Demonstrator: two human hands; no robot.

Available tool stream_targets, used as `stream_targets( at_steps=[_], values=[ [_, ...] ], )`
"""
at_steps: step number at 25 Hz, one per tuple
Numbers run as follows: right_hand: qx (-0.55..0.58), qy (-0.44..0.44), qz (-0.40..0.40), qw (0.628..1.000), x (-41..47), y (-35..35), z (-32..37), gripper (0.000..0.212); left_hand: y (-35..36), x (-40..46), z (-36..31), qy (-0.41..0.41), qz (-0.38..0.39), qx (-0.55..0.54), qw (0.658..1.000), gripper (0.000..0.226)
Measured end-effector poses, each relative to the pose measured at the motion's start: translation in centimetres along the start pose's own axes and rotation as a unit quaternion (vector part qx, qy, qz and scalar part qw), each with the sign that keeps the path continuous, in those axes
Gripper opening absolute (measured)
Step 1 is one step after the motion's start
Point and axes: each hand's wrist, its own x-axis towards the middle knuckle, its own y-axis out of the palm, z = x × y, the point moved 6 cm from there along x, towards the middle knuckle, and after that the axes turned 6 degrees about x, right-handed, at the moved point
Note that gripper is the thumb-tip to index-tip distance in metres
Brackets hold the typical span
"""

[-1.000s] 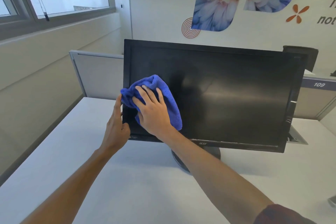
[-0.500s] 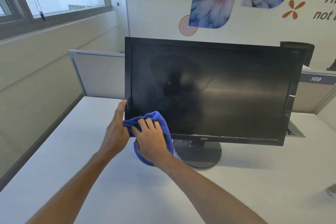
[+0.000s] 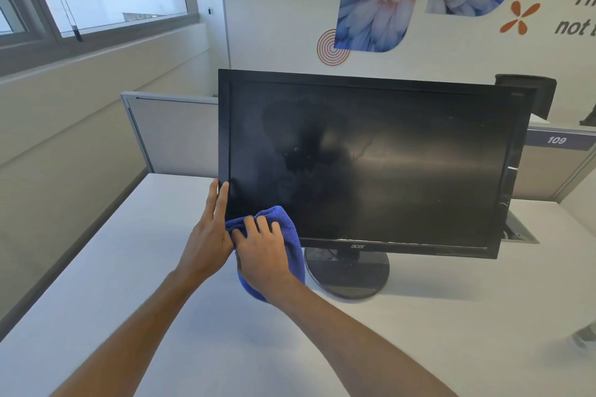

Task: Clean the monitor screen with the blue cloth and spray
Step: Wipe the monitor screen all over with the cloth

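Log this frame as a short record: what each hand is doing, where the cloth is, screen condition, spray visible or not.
left hand: flat against the monitor's lower left edge, steadying it
right hand: pressing the cloth on the screen's lower left corner
cloth: blue, bunched, hanging past the bottom bezel
screen: off, smeared patches left of centre
spray: not in view
surface: white desk

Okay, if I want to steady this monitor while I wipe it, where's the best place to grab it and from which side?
Probably the monitor bezel's left edge, from the left, where the left hand already rests. The panel stands upright on one round stand, so holding the frame may steady it without touching the glass, leaving the right hand on the blue cloth.
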Motion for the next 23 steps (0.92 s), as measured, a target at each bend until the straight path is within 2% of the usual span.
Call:
stream_targets(
  at_steps=[10,15,19,23],
  values=[
    [0.001,0.041,-0.018,0.999,-2.5,-1.3,-5.1,0.014,1.3,-0.4,-0.4,0.004,0.011,0.111,0.994,0.098],
    [-0.007,0.056,-0.027,0.998,-4.2,-2.2,-8.4,0.016,2.5,-1.5,-1.8,0.03,0.001,0.197,0.98,0.101],
    [-0.005,0.06,-0.037,0.997,-5.6,-3.0,-11.2,0.017,3.9,-2.4,-4.3,0.067,-0.007,0.219,0.973,0.101],
    [0.002,0.069,-0.043,0.997,-7.1,-3.6,-14.0,0.02,6.4,-3.3,-6.9,0.096,0.019,0.233,0.967,0.099]
  ],
)
